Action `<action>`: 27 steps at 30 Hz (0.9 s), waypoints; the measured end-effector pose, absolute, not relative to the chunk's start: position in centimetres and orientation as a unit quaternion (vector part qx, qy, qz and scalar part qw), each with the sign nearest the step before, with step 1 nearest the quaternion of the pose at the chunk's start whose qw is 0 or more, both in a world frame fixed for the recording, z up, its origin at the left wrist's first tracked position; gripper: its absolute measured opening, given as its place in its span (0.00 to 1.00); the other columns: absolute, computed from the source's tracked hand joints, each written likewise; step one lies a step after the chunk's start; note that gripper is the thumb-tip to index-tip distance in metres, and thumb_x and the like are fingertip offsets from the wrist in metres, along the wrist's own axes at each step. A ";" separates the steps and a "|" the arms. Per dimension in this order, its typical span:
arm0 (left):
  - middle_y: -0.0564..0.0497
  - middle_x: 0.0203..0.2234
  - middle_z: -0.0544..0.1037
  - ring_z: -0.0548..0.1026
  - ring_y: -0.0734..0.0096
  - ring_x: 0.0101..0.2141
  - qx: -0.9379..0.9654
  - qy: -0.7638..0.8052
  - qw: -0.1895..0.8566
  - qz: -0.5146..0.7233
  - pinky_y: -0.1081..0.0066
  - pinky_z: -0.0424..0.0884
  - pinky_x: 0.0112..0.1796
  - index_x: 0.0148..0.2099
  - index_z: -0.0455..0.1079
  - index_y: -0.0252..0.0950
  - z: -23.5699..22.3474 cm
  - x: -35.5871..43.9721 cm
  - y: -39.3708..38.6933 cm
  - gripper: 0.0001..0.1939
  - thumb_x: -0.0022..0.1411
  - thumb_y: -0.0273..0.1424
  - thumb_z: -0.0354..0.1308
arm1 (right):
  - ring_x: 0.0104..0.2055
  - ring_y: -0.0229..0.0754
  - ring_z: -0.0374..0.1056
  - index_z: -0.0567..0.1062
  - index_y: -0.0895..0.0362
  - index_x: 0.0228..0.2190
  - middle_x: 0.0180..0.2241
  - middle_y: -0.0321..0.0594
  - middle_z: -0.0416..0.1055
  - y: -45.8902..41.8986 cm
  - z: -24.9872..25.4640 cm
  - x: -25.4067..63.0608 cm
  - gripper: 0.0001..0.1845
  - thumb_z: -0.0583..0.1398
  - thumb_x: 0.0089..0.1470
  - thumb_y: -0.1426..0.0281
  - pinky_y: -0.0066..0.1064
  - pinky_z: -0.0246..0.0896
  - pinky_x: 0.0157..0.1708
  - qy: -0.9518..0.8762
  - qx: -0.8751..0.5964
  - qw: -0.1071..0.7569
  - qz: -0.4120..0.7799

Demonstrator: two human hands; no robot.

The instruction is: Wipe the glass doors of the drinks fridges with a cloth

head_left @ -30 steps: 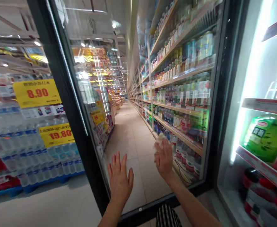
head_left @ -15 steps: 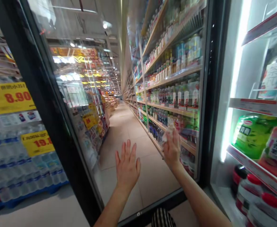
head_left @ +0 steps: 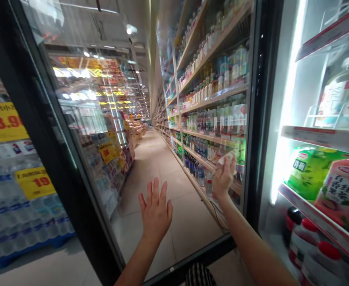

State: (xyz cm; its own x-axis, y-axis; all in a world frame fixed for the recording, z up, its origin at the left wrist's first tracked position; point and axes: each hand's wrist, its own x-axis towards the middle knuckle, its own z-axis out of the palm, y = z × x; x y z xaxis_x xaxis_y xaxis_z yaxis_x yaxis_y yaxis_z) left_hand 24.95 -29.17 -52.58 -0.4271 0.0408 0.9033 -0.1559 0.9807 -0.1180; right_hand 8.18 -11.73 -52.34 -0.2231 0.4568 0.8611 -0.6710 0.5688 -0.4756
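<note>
A glass door [head_left: 144, 246] in a black frame stands swung open in front of me. My left hand [head_left: 156, 210] is open, its fingers spread and its palm toward the pane; it seems to rest on the glass. Higher and to the right, my right hand [head_left: 223, 178] is closed over a whitish wiping cloth [head_left: 227, 156] and holds it against the glass. Only a small edge of the cloth shows past the fingertips, so I cannot tell whether it is fabric or paper.
Right of the door, a lit cooler holds green pouches [head_left: 305, 171], a red pouch [head_left: 341, 194] and red-capped bottles [head_left: 307, 242]. Bottled water packs [head_left: 19, 206] with yellow price signs [head_left: 35, 182] stand at left. Through the glass, an aisle runs past drink shelves [head_left: 213, 101].
My right hand has moved to the right and slightly up across the glass with the cloth. The left hand stays spread, almost in place. The view has shifted a little.
</note>
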 end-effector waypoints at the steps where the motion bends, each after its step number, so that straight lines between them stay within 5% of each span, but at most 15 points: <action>1: 0.39 0.60 0.54 0.46 0.55 0.62 0.035 -0.839 0.535 0.090 0.46 0.44 0.57 0.61 0.54 0.35 -52.6 24.9 -29.2 0.28 0.57 0.27 0.51 | 0.64 0.50 0.43 0.60 0.56 0.56 0.62 0.49 0.46 -12.3 -52.3 8.8 0.26 0.47 0.55 0.76 0.53 0.49 0.57 -0.647 0.147 0.615 0.426; 5: 0.39 0.60 0.54 0.47 0.55 0.62 0.036 -0.846 0.523 0.094 0.48 0.45 0.57 0.60 0.55 0.35 -52.6 25.0 -29.3 0.27 0.58 0.27 0.50 | 0.63 0.47 0.46 0.64 0.48 0.53 0.61 0.41 0.51 -12.6 -52.6 9.8 0.27 0.50 0.53 0.78 0.49 0.48 0.58 -0.677 0.341 0.587 0.283; 11: 0.39 0.60 0.55 0.45 0.56 0.62 0.038 -0.844 0.525 0.100 0.47 0.44 0.57 0.59 0.57 0.34 -52.6 25.1 -29.2 0.26 0.58 0.26 0.50 | 0.64 0.49 0.44 0.59 0.57 0.56 0.62 0.51 0.46 -11.1 -51.5 7.7 0.26 0.46 0.55 0.75 0.52 0.49 0.57 -0.636 0.101 0.624 0.443; 16: 0.39 0.60 0.54 0.46 0.55 0.62 0.036 -0.846 0.524 0.095 0.48 0.44 0.57 0.59 0.57 0.35 -52.7 25.1 -29.3 0.26 0.57 0.26 0.50 | 0.63 0.48 0.46 0.64 0.49 0.53 0.62 0.41 0.48 -12.3 -52.6 9.0 0.25 0.51 0.53 0.76 0.49 0.49 0.58 -0.666 0.342 0.597 0.289; 22: 0.39 0.60 0.54 0.45 0.55 0.62 0.033 -0.848 0.522 0.088 0.47 0.43 0.57 0.59 0.57 0.35 -52.7 25.1 -29.4 0.26 0.57 0.26 0.50 | 0.64 0.51 0.42 0.57 0.55 0.57 0.63 0.49 0.43 -12.9 -50.5 8.5 0.26 0.46 0.56 0.75 0.53 0.49 0.56 -0.617 0.120 0.635 0.449; 27: 0.39 0.60 0.54 0.45 0.55 0.62 0.033 -0.850 0.516 0.101 0.47 0.45 0.57 0.59 0.57 0.36 -52.6 25.3 -29.6 0.26 0.57 0.26 0.50 | 0.64 0.45 0.45 0.61 0.46 0.54 0.62 0.38 0.48 -14.7 -50.6 10.9 0.28 0.51 0.53 0.78 0.46 0.49 0.58 -0.654 0.380 0.595 0.271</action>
State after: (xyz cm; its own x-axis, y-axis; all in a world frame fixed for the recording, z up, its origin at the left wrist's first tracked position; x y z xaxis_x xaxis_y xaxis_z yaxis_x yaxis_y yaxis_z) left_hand 25.30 -29.59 -52.61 -0.4661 0.0487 0.8834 -0.1605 0.9773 -0.1386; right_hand 10.89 -14.69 -50.57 -0.0035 -0.1755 0.9845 -0.8199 0.5641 0.0976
